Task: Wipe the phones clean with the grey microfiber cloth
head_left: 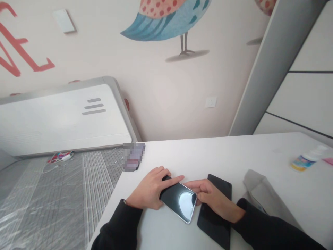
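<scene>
A smartphone with a dark, glossy screen and silver edge is tilted over the white table, and a round light reflects near its right end. My left hand grips its left end, with the index finger stretched along the upper edge. At the upper right corner, the curled fingers and thumb of my right hand close on the phone's edge. Beneath my right hand and wrist lies a flat black tablet-like slab, partly covered by them.
A grey folded cloth or pouch lies beside my right sleeve. Farther right is a white bottle with a coloured label. A blurred-out flat object sits at the table's left corner. Left of the white table is a plastic-covered bed.
</scene>
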`<action>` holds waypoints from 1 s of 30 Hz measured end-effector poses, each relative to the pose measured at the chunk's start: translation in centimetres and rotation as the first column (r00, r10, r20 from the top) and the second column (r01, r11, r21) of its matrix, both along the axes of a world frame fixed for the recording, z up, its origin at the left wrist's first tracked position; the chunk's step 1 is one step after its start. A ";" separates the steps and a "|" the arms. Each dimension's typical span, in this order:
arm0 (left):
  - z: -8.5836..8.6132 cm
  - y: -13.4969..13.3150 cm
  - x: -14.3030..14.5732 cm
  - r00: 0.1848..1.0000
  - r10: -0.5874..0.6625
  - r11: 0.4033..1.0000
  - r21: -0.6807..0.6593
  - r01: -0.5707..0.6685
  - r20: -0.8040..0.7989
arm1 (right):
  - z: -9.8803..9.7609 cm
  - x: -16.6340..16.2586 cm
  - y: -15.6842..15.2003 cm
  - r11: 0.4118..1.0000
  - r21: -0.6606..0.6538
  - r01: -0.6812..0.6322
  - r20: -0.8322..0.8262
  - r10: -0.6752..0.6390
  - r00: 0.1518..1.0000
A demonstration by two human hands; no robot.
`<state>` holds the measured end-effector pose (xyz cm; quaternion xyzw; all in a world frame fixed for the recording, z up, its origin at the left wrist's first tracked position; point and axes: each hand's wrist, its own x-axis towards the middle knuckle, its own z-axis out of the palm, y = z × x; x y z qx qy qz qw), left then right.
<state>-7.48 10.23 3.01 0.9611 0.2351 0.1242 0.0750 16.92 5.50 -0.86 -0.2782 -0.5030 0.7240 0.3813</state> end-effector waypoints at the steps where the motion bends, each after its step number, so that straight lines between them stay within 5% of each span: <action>1: 0.0 0.0 0.0 1.000 -0.002 1.000 -0.005 0.002 0.003 | 0.0 0.0 0.0 1.000 -0.002 0.008 0.001 -0.008 1.000; 30: 0.7 -0.2 0.2 0.993 -0.017 0.991 -0.129 0.031 0.113 | 0.8 -0.3 -0.3 0.994 -0.101 0.041 -0.035 -0.044 0.998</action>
